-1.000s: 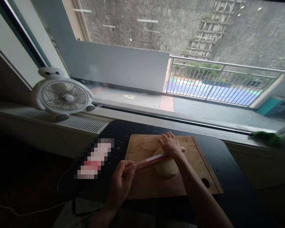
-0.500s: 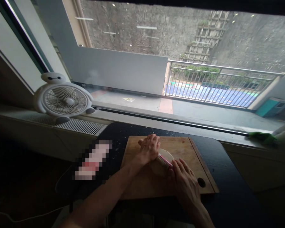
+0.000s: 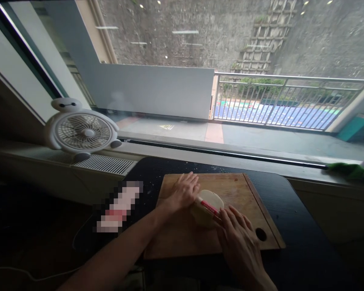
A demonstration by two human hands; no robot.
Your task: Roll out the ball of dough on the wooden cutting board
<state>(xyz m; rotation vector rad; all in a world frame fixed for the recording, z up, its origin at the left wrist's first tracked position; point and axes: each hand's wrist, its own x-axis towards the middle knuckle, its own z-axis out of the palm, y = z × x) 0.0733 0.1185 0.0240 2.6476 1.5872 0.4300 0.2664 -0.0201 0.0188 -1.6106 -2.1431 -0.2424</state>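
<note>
A rolling pin point(image 3: 208, 207) with a red label lies slantwise across a round, flat sheet of dough point(image 3: 214, 197). The dough rests on a wooden cutting board point(image 3: 172, 238). Over the pin's far left end is my left hand point(image 3: 186, 189), closed on it with the fingers pointing forward and hiding that end. My right hand point(image 3: 238, 232) holds the near right end, its fingers together along the top and the thumb side low. Part of the dough's near side sits in shadow beneath the pin.
The board lies on a black table point(image 3: 282, 202) dusted with flour at the back. On the left is a blurred-out pinkish patch point(image 3: 119, 208). A white fan point(image 3: 86, 133) stands on the ledge by the window, and a green cloth point(image 3: 348, 170) lies on the right sill.
The pin has turned, showing more of its red label. My left hand has slid slightly left and flattened, while my right hand has moved a little nearer. The view has shifted slightly.
</note>
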